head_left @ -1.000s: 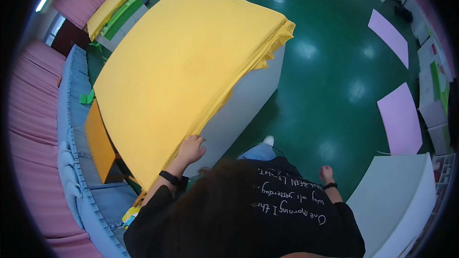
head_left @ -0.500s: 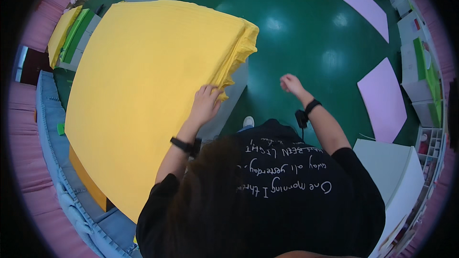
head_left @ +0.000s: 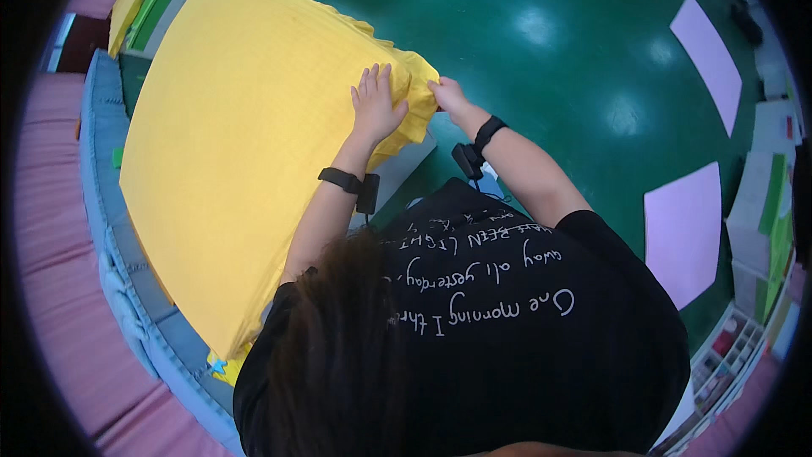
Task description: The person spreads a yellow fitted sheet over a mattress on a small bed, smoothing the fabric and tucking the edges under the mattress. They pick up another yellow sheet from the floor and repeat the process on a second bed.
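A large yellow cloth cover lies over a broad flat top, with gathered, ruffled folds along its far and right edges. Below the folds shows part of a pale grey-white side. My left hand rests on the cloth near the right corner, fingers spread and palm down. At that same corner my right hand has its fingers closed on the hanging edge of the yellow cloth cover. Both wrists wear black bands with small black boxes.
Blue ruffled fabric seating runs along the left, beside a pink curtain. Two lilac tabletops stand at the right on the green floor. A compartment organizer is at the lower right.
My right hand has moved left from the air and gripped the cloth's corner edge. The left hand has slid farther along the cloth and spread its fingers. The view has shifted.
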